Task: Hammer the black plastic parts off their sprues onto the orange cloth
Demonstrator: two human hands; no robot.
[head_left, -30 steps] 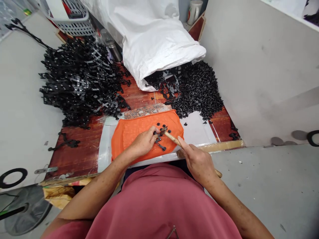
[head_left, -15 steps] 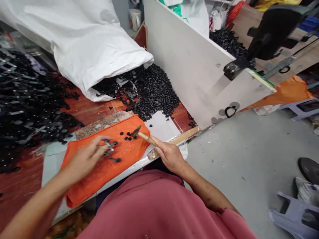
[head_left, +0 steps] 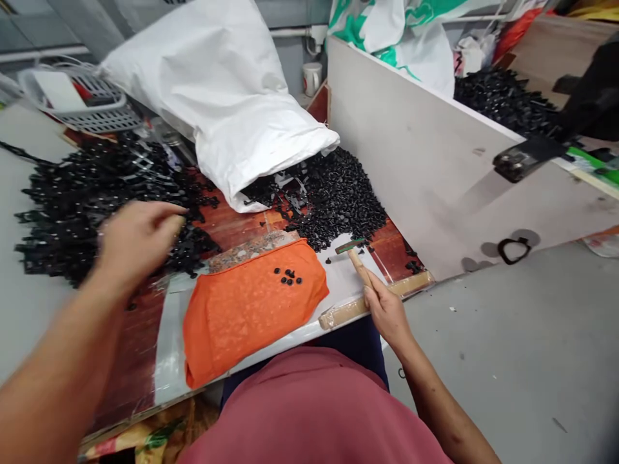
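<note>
One tool held: right hand (head_left: 384, 309) wrapped round the handle of the hammer (head_left: 359, 267), over the white sheet (head_left: 337, 278) right of the orange cloth (head_left: 246, 316) on the counter (head_left: 223, 224). Left hand (head_left: 135, 241) raised left of the cloth, before the heap of linked parts (head_left: 62, 212), fingers curled; blurred, cannot tell whether it pinches anything. On the cloth: several small black pieces (head_left: 284, 281). Progress (judged): partway; these and the heap of loose pieces (head_left: 353, 196) beyond the cloth's right end look separated, the linked heap beyond its left end unworked. Containers: white sack (head_left: 227, 96) beyond the cloth, black parts and lighter scraps (head_left: 296, 187) at its mouth; grey basket (head_left: 99, 120), farther back left of the cloth, holding a white item (head_left: 60, 90) and something red (head_left: 82, 91).
</note>
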